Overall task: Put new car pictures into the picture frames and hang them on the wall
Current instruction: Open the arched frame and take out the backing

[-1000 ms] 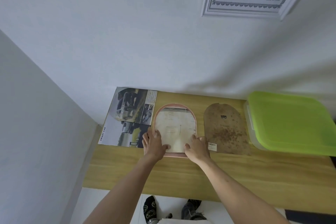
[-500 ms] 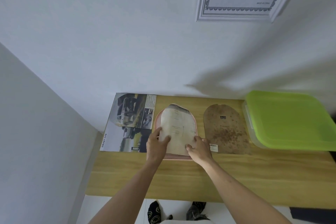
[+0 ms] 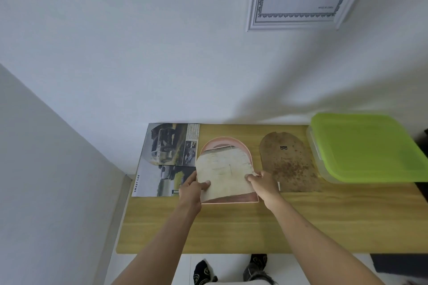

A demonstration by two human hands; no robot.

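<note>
At nine o'clock on the wooden surface (image 3: 231, 227) lies a car brochure page (image 3: 166, 159), printed with vehicles and the words SMART CAR, one part of it looking cut away in a curve. Just to its right the left hand (image 3: 191, 190) pinches the left edge of an arch-shaped paper insert (image 3: 223, 171), thumb on top; the right hand (image 3: 264, 184) pinches its right edge. The sheet is tilted up off the pink arched frame (image 3: 231, 200), which lies flat beneath it at the centre.

The step in hand looks like taking the insert out of the frame, or setting it back; which one cannot be told. Next, a car picture has to sit squarely in the arch before the brown backing board (image 3: 287, 164), lying at three o'clock, is fitted.

Further right is a clear box with a green lid (image 3: 368, 146). On the white wall at one o'clock hangs a white rectangular frame (image 3: 252, 7).
</note>
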